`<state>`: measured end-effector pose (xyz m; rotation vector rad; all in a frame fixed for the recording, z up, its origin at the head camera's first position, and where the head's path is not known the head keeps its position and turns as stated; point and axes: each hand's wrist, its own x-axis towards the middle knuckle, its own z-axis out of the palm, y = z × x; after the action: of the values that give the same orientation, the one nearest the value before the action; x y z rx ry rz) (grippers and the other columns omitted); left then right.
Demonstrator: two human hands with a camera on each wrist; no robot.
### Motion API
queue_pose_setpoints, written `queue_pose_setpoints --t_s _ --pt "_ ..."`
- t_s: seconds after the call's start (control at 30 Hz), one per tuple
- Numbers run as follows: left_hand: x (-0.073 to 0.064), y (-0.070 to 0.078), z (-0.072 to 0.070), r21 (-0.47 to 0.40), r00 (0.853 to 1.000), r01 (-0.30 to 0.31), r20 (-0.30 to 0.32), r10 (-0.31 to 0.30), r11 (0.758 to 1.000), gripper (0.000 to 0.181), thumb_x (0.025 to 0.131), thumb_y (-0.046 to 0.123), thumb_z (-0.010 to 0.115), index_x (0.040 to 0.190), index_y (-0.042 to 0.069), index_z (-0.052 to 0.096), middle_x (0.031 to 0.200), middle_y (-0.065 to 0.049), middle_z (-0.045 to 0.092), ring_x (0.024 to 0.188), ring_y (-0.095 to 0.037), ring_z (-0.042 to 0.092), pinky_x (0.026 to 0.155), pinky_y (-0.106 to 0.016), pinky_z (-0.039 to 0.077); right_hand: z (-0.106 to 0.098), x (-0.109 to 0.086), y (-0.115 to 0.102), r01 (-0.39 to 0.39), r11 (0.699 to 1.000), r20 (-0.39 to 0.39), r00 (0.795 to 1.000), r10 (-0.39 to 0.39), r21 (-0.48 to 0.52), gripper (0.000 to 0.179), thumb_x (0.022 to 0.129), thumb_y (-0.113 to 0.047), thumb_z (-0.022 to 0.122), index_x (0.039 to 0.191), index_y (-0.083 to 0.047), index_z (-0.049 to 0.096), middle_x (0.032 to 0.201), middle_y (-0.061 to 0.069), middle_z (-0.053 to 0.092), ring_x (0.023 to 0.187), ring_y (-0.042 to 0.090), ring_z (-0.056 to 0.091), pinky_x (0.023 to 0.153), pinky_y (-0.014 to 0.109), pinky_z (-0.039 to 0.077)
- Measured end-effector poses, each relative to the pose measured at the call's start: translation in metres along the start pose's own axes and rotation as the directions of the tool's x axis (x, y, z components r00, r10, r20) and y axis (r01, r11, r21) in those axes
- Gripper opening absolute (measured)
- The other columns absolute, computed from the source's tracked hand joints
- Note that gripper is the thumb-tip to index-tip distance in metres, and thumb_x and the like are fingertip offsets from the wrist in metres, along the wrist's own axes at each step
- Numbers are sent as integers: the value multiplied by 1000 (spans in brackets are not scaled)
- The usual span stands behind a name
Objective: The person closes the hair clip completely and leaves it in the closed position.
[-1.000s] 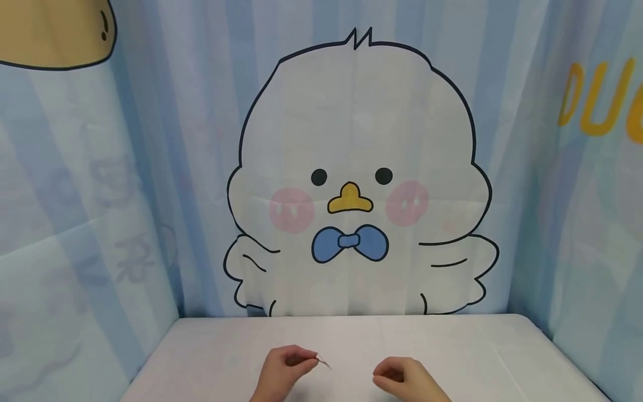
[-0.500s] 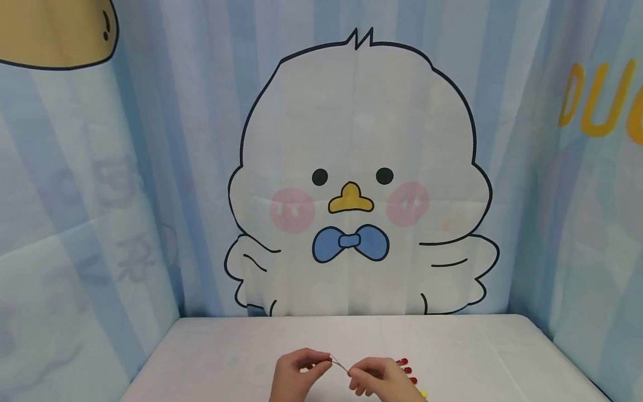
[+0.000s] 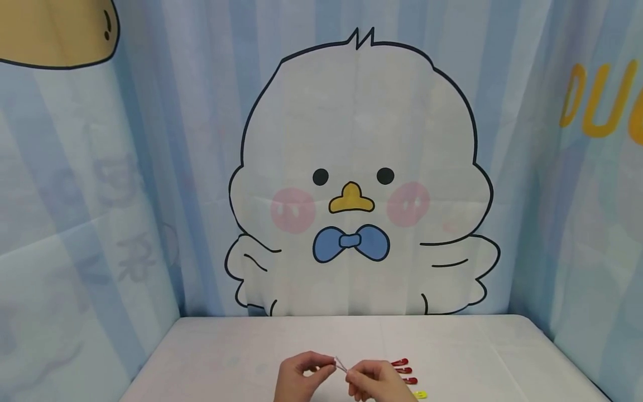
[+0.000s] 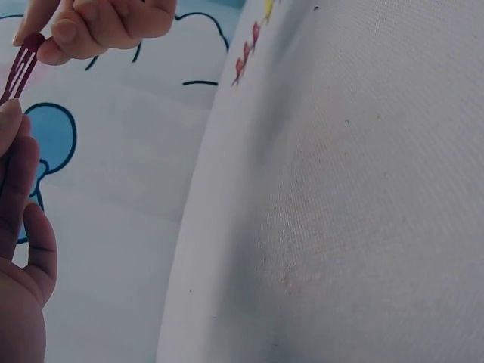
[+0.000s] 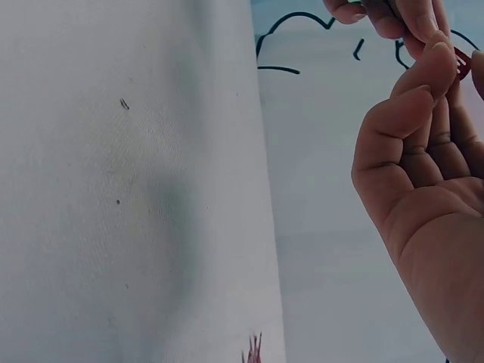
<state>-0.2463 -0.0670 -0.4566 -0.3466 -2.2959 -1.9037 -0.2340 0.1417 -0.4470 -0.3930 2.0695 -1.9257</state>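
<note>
A dark red snap hair clip [image 4: 24,64] is held between both hands above the table. My left hand [image 3: 303,375] pinches one end between thumb and fingertips. The other, rounder end is pinched by my right hand [image 3: 373,381], its remaining fingers curled below. From the head view the clip's two thin arms spread apart in a narrow V toward the left hand. In the right wrist view, fingers cover most of the clip, and only a bit of red shows.
Red hair clips [image 3: 403,370] lie in a row on the white table [image 3: 226,346], just right of my right hand. A yellow clip [image 3: 420,395] lies nearer, partly hidden by that hand. A curtain with a duck drawing [image 3: 351,123] hangs behind the table.
My right hand has come left from apart and taken hold of the clip's free end. My left hand has shifted slightly right. The clips on the table have come into view.
</note>
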Motion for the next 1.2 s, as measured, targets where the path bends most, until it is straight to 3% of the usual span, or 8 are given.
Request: queue_pose_setpoints --t_s 0.23,0.47,0.87,1.2 --pt "-2 2 1 -35 999 25 37 -24 999 19 81 17 85 94 5 78 84 -1 74 81 -19 66 70 -29 49 1 -1 -2 -28 998 -59 998 31 60 24 99 -18 67 95 5 68 76 2 65 69 12 58 68 25 51" --pt "-3 2 -1 -143 992 83 104 -69 986 29 82 21 86 101 1 76 90 -7 74 83 -21 68 73 -30 53 -1 -1 -4 -28 1000 -105 994 29 12 22 98 -19 67 97 3 69 77 2 66 70 14 59 70 28 52" --pt "-1 1 3 -167 987 125 120 -105 978 23 85 11 81 100 -6 74 87 -8 73 78 -18 67 73 -34 55 -2 -1 -5 72 997 -147 986 -76 -30 22 94 -14 72 98 7 69 80 4 68 74 17 60 69 28 51" --pt "-2 -1 5 -158 985 123 140 -101 980 14 84 9 81 91 -1 75 83 -6 72 75 -17 66 69 -30 54 3 -2 -5 117 986 -233 962 -141 -116 22 86 -10 80 97 6 69 84 3 67 78 20 62 70 26 52"
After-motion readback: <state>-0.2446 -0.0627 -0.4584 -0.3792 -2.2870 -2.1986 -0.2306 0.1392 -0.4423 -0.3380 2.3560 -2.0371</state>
